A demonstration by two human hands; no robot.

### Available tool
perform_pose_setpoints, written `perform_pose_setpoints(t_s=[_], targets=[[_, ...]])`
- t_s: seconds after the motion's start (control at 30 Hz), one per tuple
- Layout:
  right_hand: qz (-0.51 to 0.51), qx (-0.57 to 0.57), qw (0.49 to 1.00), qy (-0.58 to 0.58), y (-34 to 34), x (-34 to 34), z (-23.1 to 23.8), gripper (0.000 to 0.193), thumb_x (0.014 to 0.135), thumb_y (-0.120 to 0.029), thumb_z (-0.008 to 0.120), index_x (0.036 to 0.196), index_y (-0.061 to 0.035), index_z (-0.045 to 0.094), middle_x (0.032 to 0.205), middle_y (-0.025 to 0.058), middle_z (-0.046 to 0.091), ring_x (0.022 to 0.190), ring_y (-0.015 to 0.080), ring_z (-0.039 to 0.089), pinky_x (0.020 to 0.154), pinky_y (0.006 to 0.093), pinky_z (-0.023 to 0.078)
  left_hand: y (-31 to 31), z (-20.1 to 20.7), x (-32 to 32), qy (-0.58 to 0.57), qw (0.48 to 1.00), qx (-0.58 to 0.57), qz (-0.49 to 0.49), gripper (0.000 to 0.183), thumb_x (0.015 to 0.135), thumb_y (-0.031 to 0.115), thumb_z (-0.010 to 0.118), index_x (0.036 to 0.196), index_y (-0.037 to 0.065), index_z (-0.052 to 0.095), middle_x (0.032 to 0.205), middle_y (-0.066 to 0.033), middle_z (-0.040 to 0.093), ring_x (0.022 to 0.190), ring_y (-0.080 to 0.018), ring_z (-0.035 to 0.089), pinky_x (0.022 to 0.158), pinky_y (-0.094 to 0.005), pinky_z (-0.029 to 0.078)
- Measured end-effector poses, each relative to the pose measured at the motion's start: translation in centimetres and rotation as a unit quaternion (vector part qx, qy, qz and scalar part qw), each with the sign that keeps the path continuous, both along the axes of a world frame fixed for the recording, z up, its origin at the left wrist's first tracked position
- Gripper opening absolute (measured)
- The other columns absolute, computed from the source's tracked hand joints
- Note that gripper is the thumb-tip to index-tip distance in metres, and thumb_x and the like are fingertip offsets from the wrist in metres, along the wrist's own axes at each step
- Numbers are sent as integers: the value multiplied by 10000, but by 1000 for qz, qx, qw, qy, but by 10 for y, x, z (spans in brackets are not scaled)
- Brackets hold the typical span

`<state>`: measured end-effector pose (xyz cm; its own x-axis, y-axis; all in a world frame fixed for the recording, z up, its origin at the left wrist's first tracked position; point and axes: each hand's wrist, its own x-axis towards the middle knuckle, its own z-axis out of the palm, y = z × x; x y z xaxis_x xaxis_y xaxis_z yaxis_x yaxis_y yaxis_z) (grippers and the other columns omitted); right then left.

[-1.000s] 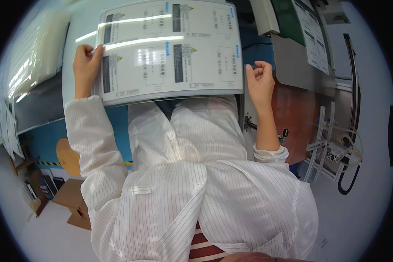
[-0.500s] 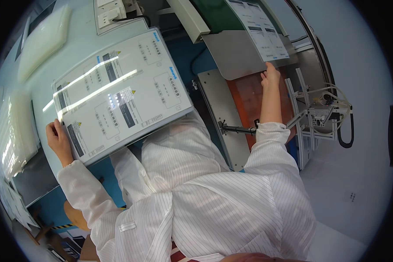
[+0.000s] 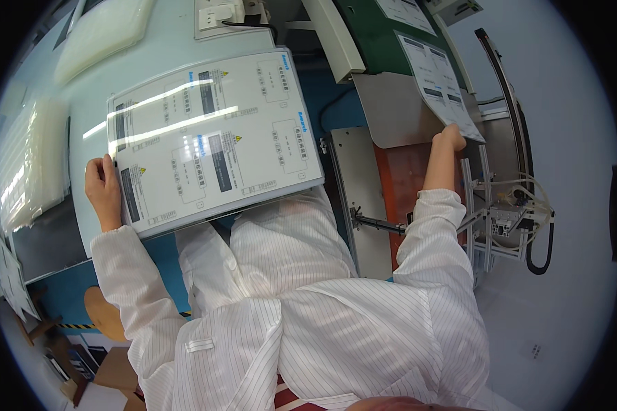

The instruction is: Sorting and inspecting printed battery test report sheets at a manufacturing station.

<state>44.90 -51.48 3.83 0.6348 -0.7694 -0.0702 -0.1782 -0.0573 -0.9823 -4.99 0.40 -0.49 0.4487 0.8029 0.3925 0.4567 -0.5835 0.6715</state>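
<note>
A flat stack of clear printed sheets (image 3: 216, 147), with black text blocks, blue print and yellow warning triangles, lies on the pale table and overhangs its near edge above my lap. My left hand (image 3: 103, 188) rests against the stack's left edge, fingers lightly bent and thumb beside the edge. On the right, my right hand (image 3: 449, 139) is closed on the near end of a printed sheet (image 3: 440, 85). That sheet bends down from the green conveyor belt (image 3: 384, 55) over a grey metal plate (image 3: 391, 109); its far part still lies on the belt.
Another printed sheet (image 3: 408, 14) lies farther up the belt. Milky plastic film stacks (image 3: 38, 164) sit at the table's left. A power socket box (image 3: 219, 14) stands at the back. An orange-brown panel (image 3: 401, 181) and a metal frame with tubes (image 3: 507, 212) are at the right.
My right hand has closed on the near end of the sheet and drawn it toward me. Another sheet has come into view behind it. My left hand stays at the stack's edge; the view has shifted.
</note>
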Motion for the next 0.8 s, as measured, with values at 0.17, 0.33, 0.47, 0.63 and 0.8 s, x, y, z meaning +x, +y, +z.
perform_pose_setpoints(t_s=[0.17,0.33,0.47,0.63,0.8], targets=[[193,130,934,-271,23,50,42,292,797,53,593,1073,114,521,1166,244,562,1001,341,626,832,431,555,2,1,5,0,1000,7,-11,260,956,231,585,873,-15,581,744,-73,565,670,-130,481,640,-282,433],[467,85,785,-397,126,-45,156,282,818,89,602,1097,60,571,1107,183,610,974,272,623,842,378,540,0,1,-3,-28,999,15,-15,216,932,195,609,864,-10,596,732,-77,567,656,-140,493,619,-283,429],[600,204,658,-406,146,-123,203,246,844,62,569,1088,47,600,1061,186,636,944,262,629,793,367,551,1,0,-6,-73,997,10,-11,222,901,207,637,854,-10,622,801,-93,596,685,-177,561,627,-296,458],[632,362,609,-313,175,-182,180,259,873,46,525,1125,34,583,1128,178,614,944,269,630,747,373,560,-8,10,-10,-171,972,-128,-99,316,937,261,589,790,-5,677,913,-68,602,798,-173,588,716,-281,466],[658,329,668,-114,175,-204,77,366,888,-1,540,1252,-5,507,1188,174,596,1037,282,623,795,415,574,4,4,-21,-120,966,-128,-191,431,1003,363,436,797,65,669,946,-59,589,957,-207,530,954,-300,358]])
